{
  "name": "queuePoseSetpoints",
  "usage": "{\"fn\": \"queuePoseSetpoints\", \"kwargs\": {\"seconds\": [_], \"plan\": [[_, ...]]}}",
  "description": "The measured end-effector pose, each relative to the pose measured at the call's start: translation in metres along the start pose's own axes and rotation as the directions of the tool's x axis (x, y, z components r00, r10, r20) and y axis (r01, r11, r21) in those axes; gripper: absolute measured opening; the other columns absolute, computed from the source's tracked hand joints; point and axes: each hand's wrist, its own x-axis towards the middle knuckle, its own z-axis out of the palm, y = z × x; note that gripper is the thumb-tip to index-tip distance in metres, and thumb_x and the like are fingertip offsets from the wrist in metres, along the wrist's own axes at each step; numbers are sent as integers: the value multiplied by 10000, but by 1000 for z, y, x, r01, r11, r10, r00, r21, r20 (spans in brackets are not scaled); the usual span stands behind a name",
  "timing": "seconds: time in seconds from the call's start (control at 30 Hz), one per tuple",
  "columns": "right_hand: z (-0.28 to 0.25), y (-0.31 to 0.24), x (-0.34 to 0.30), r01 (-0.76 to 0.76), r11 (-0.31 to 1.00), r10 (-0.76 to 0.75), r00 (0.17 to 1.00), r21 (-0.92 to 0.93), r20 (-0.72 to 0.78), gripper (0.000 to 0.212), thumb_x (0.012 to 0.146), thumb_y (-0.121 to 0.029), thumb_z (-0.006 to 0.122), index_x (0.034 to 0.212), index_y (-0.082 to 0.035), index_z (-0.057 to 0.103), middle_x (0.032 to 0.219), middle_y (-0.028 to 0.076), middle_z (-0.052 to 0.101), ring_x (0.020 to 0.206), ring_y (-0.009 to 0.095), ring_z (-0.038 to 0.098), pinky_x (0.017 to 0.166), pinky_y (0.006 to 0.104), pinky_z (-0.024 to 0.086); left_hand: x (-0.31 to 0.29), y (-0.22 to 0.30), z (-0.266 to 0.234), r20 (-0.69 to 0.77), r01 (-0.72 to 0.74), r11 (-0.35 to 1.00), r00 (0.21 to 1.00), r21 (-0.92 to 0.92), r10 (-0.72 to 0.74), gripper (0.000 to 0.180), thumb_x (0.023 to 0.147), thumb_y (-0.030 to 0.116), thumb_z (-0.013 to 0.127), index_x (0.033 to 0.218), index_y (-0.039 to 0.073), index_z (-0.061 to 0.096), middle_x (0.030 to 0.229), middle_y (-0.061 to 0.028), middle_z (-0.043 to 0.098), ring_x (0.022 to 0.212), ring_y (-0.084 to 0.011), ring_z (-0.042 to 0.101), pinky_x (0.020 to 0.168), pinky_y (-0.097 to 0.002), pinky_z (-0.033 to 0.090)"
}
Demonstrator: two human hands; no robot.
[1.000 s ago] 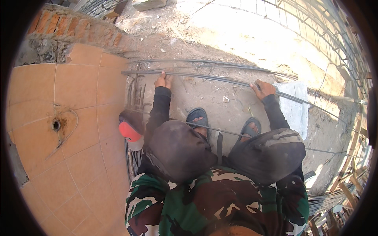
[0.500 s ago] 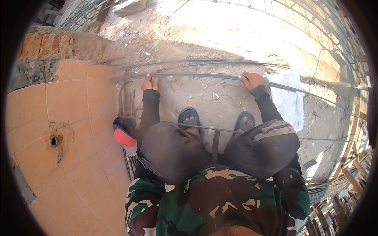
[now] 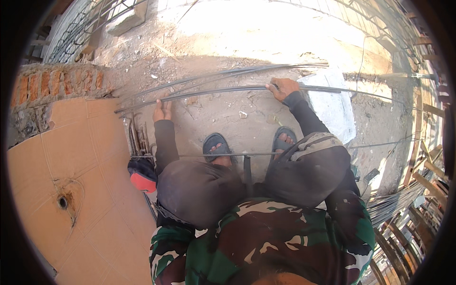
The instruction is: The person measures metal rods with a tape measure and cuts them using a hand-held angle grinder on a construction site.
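Observation:
A bundle of thin dark steel rods (image 3: 218,90) runs crosswise in front of me, just above the dusty ground. My right hand (image 3: 285,89) is closed around it, knuckles up, right of the middle. Farther left, my left hand (image 3: 163,112) has its fingertips and thumb at the same rods, near their left end; the palm side is partly hidden. More steel rods (image 3: 270,68) lie just beyond the bundle. A single rod (image 3: 190,155) passes across by my sandalled feet.
Orange floor tiles (image 3: 71,142) with a drain hole (image 3: 62,202) are at left, beside a broken brick edge (image 3: 57,85). A pale slab (image 3: 330,104) lies right. A red and dark cap (image 3: 142,175) sits by my left knee. Wooden pieces (image 3: 430,213) crowd the right edge.
My view has shifted, so the surroundings sit differently. The rods' left end has swung nearer to me, and both hands stay at the bundle.

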Motion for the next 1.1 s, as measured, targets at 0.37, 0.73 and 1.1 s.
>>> {"fn": "queuePoseSetpoints", "kwargs": {"seconds": [0.37,0.73,1.1], "plan": [[-13,8,-6,0,999,-4,996,48,88,463,904,-551,503,1045,-151,690,879,161,696,877,355,664,767,489,507,-49,-22,91,760,-735,-195,620,649,192,301,916,161,578,1154,-22,557,992,-198,621,922,-341,622,821,-399,492],[0,16,-8,85,992,-77,993,90,-89,343,854,-460,585,904,-142,702,754,152,669,744,372,660,662,487,511,-53,-128,196,631,-965,-155,257,213,-732,382,967,352,485,1090,-6,537,875,-234,615,813,-388,613,743,-456,481],[-1,11,-11,115,985,-102,989,128,-105,447,841,-527,600,864,-96,717,788,157,688,781,364,675,682,486,519,-46,-136,188,552,-862,-98,402,498,-730,547,977,519,397,817,25,571,604,-121,565,574,-269,598,572,-376,445]]}}
